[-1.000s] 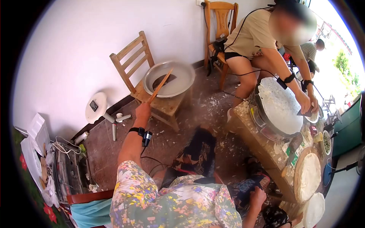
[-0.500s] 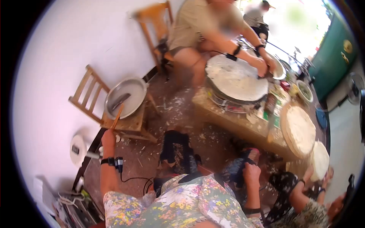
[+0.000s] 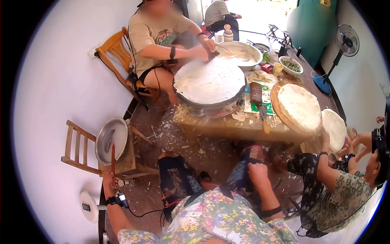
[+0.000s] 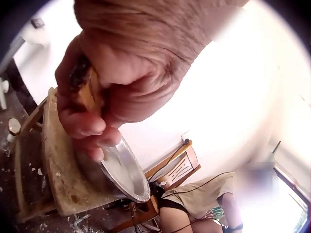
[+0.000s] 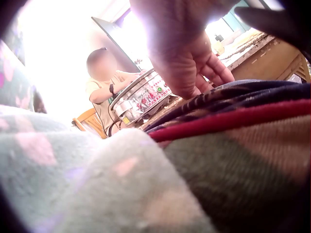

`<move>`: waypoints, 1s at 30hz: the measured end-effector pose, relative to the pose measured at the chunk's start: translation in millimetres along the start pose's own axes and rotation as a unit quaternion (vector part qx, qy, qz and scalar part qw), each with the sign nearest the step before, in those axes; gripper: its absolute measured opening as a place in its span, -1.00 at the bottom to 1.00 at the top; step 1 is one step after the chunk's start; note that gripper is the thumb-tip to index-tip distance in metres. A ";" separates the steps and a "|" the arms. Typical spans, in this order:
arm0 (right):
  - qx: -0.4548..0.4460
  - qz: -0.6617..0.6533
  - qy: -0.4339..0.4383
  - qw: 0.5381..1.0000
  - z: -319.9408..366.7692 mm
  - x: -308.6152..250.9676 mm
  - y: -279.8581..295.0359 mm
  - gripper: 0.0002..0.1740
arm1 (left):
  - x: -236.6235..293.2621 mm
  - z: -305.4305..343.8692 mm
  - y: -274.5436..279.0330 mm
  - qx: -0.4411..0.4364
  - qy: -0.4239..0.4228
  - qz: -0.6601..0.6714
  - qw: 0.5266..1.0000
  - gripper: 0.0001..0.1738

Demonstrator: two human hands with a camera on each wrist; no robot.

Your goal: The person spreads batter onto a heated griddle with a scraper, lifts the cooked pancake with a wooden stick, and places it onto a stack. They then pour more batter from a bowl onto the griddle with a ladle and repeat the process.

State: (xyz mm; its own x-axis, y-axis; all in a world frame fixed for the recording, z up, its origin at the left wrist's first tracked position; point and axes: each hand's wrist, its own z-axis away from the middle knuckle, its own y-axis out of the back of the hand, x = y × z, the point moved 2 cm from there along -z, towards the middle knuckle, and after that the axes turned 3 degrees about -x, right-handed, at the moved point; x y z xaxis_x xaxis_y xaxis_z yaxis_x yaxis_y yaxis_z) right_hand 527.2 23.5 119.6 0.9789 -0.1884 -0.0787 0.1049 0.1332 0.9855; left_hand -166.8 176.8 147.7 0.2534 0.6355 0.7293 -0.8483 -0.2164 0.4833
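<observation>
The left hand (image 3: pixel 109 182) had its fingers and thumb curled tight round a slim wooden handle (image 3: pixel 113 159), which rose from the grip and reached across the near rim of a metal basin (image 3: pixel 121 139). The basin, round, shallow and dull silver, lay just beyond that hand, near the far edge of a worn wooden seat (image 4: pixel 73 189) flecked with pale bits. The right hand (image 3: pixel 258 175) rested on the clothed leg (image 3: pixel 250 159), holding nothing, its fingers loosely bent against dark fabric.
</observation>
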 end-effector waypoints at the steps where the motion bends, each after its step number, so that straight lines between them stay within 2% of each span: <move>1: -0.002 0.001 -0.001 1.000 -0.4 -0.4 1.0 -0.87 | 1.8 7.3 0.1 -0.013 0.020 0.060 0.998 -0.85; 4: -0.009 -0.003 -0.003 1.000 -2.8 2.2 -3.9 -0.88 | -2.6 22.2 0.2 -0.040 -0.016 0.194 0.980 -0.82; 7: -0.001 -0.012 -0.001 1.000 -2.7 2.5 -2.5 -0.88 | -9.3 31.6 2.2 -0.065 0.019 0.301 0.951 -0.83; 10: 0.005 -0.014 0.004 1.000 -2.5 1.8 -1.0 -0.88 | -14.2 42.2 0.1 -0.050 -0.026 0.271 0.961 -0.80; 13: 0.009 -0.010 0.009 1.000 -3.6 1.7 -0.5 -0.88 | -7.6 22.9 -5.4 0.016 0.001 0.151 0.988 -0.74; 16: 0.013 -0.009 0.015 1.000 -4.4 2.6 -3.0 -0.88 | -15.6 -17.5 -1.8 0.096 -0.060 -0.112 0.987 -0.69; 17: 0.018 -0.010 0.015 1.000 -3.9 2.7 -3.1 -0.88 | -17.2 -21.4 -4.9 0.140 -0.149 -0.219 0.954 -0.69; 18: 0.023 -0.011 0.014 1.000 -3.4 2.7 -3.1 -0.89 | -19.4 -23.3 -7.8 0.180 -0.234 -0.321 0.900 -0.69; 19: 0.028 -0.013 0.013 0.999 -2.9 2.3 -2.8 -0.89 | -18.5 -22.3 -9.6 0.216 -0.314 -0.417 0.825 -0.69; 22: 0.006 -0.016 0.003 1.000 -0.7 2.0 2.0 -0.87 | 21.1 55.4 -43.1 0.240 -0.265 -0.437 0.825 -0.68; 25: -0.017 -0.030 0.017 0.999 2.3 7.5 12.6 -0.84 | 29.9 92.5 -44.1 0.173 -0.244 -0.449 0.842 -0.68; 28: -0.040 -0.091 0.035 0.994 -3.3 20.5 41.7 -0.80 | 21.1 111.0 -18.2 0.142 -0.282 -0.407 0.857 -0.63; 30: -0.037 -0.100 0.040 0.994 -14.5 22.4 61.3 -0.80 | -16.9 86.7 19.2 0.146 -0.343 -0.357 0.856 -0.60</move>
State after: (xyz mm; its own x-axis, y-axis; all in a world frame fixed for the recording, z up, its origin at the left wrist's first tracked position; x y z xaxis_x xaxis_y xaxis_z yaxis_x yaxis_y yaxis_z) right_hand 558.1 41.5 176.1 0.9478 -0.1411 -0.2859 0.3080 0.1733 0.9355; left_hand -147.0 97.6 186.6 0.9577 0.1194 0.2617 -0.2361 -0.1933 0.9523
